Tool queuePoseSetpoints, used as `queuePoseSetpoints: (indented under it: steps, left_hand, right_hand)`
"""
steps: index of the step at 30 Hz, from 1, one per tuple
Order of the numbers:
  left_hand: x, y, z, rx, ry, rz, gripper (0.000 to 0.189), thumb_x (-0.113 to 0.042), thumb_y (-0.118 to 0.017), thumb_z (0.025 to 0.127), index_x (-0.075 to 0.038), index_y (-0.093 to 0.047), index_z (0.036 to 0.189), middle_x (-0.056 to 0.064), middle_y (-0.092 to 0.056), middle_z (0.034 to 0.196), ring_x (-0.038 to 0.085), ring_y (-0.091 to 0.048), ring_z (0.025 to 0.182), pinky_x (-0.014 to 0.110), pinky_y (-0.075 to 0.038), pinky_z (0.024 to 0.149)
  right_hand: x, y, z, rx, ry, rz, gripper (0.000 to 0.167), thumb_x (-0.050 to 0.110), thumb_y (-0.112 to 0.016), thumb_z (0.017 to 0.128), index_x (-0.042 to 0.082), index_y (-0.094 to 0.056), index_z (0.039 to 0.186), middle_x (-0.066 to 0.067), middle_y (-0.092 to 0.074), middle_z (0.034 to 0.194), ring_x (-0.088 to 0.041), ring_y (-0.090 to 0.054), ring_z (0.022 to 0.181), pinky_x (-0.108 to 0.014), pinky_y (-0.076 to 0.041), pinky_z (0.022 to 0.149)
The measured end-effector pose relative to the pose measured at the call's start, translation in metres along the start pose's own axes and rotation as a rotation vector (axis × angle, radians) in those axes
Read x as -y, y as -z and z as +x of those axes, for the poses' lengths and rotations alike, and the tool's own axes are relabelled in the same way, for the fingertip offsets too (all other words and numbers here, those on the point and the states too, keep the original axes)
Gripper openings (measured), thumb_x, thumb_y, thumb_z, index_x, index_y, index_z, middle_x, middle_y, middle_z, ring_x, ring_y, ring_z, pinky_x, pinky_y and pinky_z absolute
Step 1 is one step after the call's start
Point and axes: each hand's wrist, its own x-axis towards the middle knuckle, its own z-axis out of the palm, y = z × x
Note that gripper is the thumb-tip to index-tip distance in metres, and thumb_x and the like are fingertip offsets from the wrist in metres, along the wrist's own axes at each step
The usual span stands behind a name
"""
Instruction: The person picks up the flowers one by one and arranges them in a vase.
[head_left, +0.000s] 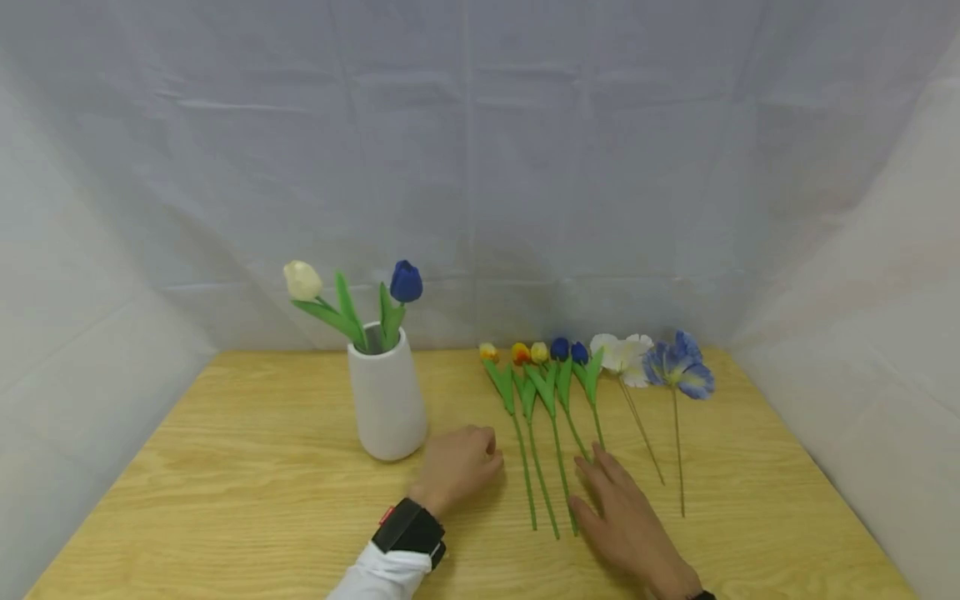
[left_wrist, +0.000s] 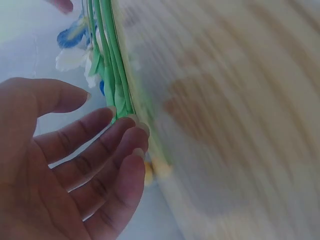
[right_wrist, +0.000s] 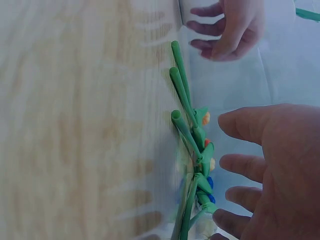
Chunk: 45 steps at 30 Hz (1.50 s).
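Over the wooden table, my left hand (head_left: 459,467) hovers between the white vase (head_left: 390,404) and the row of tulips, its fingers loosely bent around nothing. My right hand (head_left: 626,521), fingers spread and relaxed, covers the lower stem ends of two blue tulips (head_left: 559,348). The right wrist view shows its fingertips (right_wrist: 232,170) apart from the green stems (right_wrist: 182,90). Left of the blue ones lie a yellow-orange tulip (head_left: 489,353), a red-orange tulip (head_left: 521,354) and a yellow tulip (head_left: 539,352). A cream tulip (head_left: 302,281) and a blue tulip (head_left: 406,282) stand in the vase.
Right of the tulips lie white flowers (head_left: 622,357) and a blue-violet flower (head_left: 677,367) on thin brown stems. The wooden table (head_left: 225,500) ends at the back against a pale grey sheet (head_left: 465,167). White sheets hang at both sides.
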Motion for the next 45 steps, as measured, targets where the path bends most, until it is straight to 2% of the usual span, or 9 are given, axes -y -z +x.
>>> queuePoseSetpoints:
  steps: [5, 10, 15, 19, 25, 29, 33, 38, 45]
  left_hand:
    - [-0.011, -0.011, 0.011, 0.046, -0.006, -0.015, 0.013, -0.023, -0.060, 0.086, -0.017, -0.058, 0.074, -0.006, -0.055, 0.068, 0.011, -0.053, 0.059, 0.030, -0.040, 0.047]
    - [-0.020, -0.020, 0.023, 0.080, 0.024, -0.044, 0.023, -0.021, -0.058, 0.088, -0.016, -0.052, 0.066, -0.004, -0.050, 0.064, 0.013, -0.052, 0.058, 0.033, -0.040, 0.048]
    - [-0.028, -0.025, 0.035, 0.120, 0.101, -0.020, 0.034, -0.023, -0.058, 0.088, -0.015, -0.048, 0.056, -0.001, -0.051, 0.058, 0.017, -0.054, 0.054, 0.036, -0.042, 0.045]
    - [-0.031, -0.024, 0.040, 0.182, 0.184, -0.020, 0.031, -0.021, -0.061, 0.084, -0.015, -0.050, 0.056, 0.000, -0.051, 0.059, 0.016, -0.052, 0.053, 0.035, -0.042, 0.045]
    - [-0.033, -0.020, 0.055, 0.259, 0.267, -0.002, 0.018, -0.024, -0.067, 0.079, -0.012, -0.061, 0.067, 0.005, -0.061, 0.071, 0.021, -0.059, 0.065, 0.039, -0.047, 0.054]
    - [-0.033, -0.019, 0.063, 0.307, 0.303, -0.024, 0.020, -0.028, -0.070, 0.077, -0.011, -0.064, 0.070, 0.004, -0.059, 0.063, 0.019, -0.056, 0.056, 0.036, -0.044, 0.051]
    - [-0.032, -0.021, 0.062, 0.350, 0.356, -0.113, 0.024, -0.026, -0.072, 0.078, -0.010, -0.060, 0.065, 0.003, -0.056, 0.050, 0.016, -0.054, 0.044, 0.029, -0.041, 0.044]
    - [-0.030, -0.024, 0.056, 0.336, 0.376, -0.220, 0.025, -0.023, -0.074, 0.077, -0.008, -0.059, 0.063, 0.004, -0.056, 0.046, 0.015, -0.055, 0.040, 0.027, -0.042, 0.041]
    - [-0.014, -0.011, 0.043, 0.303, 0.280, -0.319, 0.032, -0.023, -0.072, 0.079, -0.007, -0.059, 0.055, 0.002, -0.055, 0.044, 0.013, -0.054, 0.039, 0.024, -0.038, 0.041]
  right_hand:
    - [-0.001, 0.001, 0.000, -0.012, -0.014, 0.010, 0.052, 0.032, -0.057, 0.096, 0.008, -0.045, 0.141, -0.017, -0.021, 0.154, -0.039, -0.024, 0.138, -0.060, -0.026, 0.103]
    - [-0.002, 0.000, -0.001, -0.024, -0.009, 0.009, 0.052, 0.033, -0.056, 0.096, 0.008, -0.046, 0.141, -0.015, -0.022, 0.154, -0.036, -0.025, 0.138, -0.058, -0.027, 0.104]
    - [-0.004, -0.001, -0.002, -0.034, 0.004, 0.000, 0.052, 0.034, -0.056, 0.096, 0.007, -0.046, 0.140, -0.016, -0.024, 0.154, -0.037, -0.027, 0.137, -0.057, -0.028, 0.103]
    - [-0.003, -0.001, -0.002, -0.032, -0.002, -0.002, 0.053, 0.035, -0.055, 0.096, 0.007, -0.047, 0.140, -0.016, -0.023, 0.154, -0.036, -0.026, 0.137, -0.057, -0.027, 0.104]
    - [-0.002, 0.001, -0.003, -0.042, 0.010, -0.005, 0.052, 0.035, -0.054, 0.097, 0.006, -0.047, 0.139, -0.016, -0.024, 0.154, -0.036, -0.025, 0.138, -0.056, -0.027, 0.104]
    - [-0.001, -0.001, -0.004, -0.054, 0.023, 0.002, 0.050, 0.032, -0.055, 0.096, 0.005, -0.049, 0.137, -0.016, -0.024, 0.153, -0.035, -0.026, 0.138, -0.055, -0.028, 0.105]
    - [-0.001, -0.003, -0.007, -0.027, -0.003, 0.024, 0.050, 0.033, -0.055, 0.096, 0.007, -0.048, 0.139, -0.012, -0.021, 0.155, -0.033, -0.024, 0.139, -0.054, -0.026, 0.106]
    - [-0.002, -0.004, -0.008, -0.029, -0.001, 0.002, 0.051, 0.033, -0.056, 0.096, 0.007, -0.048, 0.139, -0.011, -0.021, 0.155, -0.032, -0.024, 0.139, -0.053, -0.026, 0.106]
    - [-0.002, -0.002, -0.007, -0.048, 0.022, -0.013, 0.049, 0.031, -0.056, 0.096, 0.007, -0.049, 0.138, -0.014, -0.023, 0.154, -0.034, -0.025, 0.138, -0.055, -0.027, 0.105]
